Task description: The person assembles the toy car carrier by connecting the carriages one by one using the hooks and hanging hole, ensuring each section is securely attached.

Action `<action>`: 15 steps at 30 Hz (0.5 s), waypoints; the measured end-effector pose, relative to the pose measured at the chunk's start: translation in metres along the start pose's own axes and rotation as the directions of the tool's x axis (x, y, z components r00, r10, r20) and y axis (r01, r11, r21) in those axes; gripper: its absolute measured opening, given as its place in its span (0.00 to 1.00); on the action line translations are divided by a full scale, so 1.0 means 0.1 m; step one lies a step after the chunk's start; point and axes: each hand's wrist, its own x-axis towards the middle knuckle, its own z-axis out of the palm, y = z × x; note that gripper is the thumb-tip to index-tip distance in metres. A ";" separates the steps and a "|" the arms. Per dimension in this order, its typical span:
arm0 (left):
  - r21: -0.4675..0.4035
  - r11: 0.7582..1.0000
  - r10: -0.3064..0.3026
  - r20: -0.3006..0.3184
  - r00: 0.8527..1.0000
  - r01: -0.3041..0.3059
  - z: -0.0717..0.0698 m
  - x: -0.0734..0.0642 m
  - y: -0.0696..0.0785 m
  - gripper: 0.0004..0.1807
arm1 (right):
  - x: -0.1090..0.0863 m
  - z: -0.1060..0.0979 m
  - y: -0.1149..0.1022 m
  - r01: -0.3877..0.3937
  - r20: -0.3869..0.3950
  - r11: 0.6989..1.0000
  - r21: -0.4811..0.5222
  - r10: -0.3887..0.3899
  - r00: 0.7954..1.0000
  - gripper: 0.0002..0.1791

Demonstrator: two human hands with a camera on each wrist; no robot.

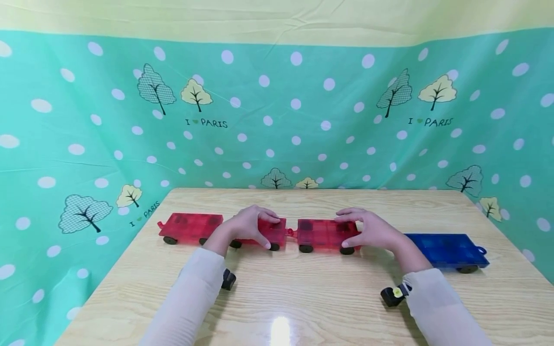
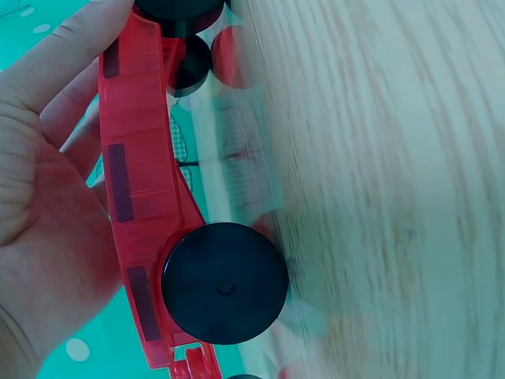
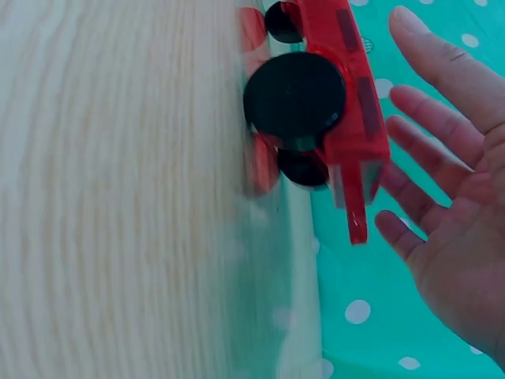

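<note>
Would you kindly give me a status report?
Left hand gripping middle red flatcar. Right hand open at rightmost red flatcar. Coupling latch unclear; no obstruction seen.

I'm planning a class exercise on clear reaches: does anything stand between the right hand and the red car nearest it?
Nothing visible does. In the right wrist view, only backdrop cloth shows through the gap between the right hand and the red car. The blue car is off to the hand's right, not between them.

A blue car (image 1: 450, 246) stands near the wooden table (image 1: 320, 298)'s right edge. Beyond the back and left edges hangs a green cloth (image 1: 285, 156) with pale dots (image 1: 296, 58), trees (image 1: 438, 88), "PARIS" lettering (image 1: 214, 123) and a yellowish top band (image 1: 195, 21).
</note>
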 end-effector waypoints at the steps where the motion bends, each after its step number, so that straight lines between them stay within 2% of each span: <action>1: -0.001 1.000 -0.003 0.000 1.000 0.003 0.00 0.00 -0.01 0.38 | -0.01 -0.01 0.00 0.004 -0.016 1.000 0.007 -0.004 1.000 0.34; 7: -0.005 1.000 -0.009 -0.001 1.000 0.009 0.01 -0.01 -0.05 0.39 | -0.09 -0.04 -0.01 -0.002 -0.086 0.999 0.054 0.006 0.996 0.29; 15: -0.019 1.000 -0.007 -0.004 1.000 0.007 0.00 0.00 -0.04 0.38 | -0.21 -0.09 0.01 0.070 -0.144 0.993 0.093 -0.056 0.988 0.25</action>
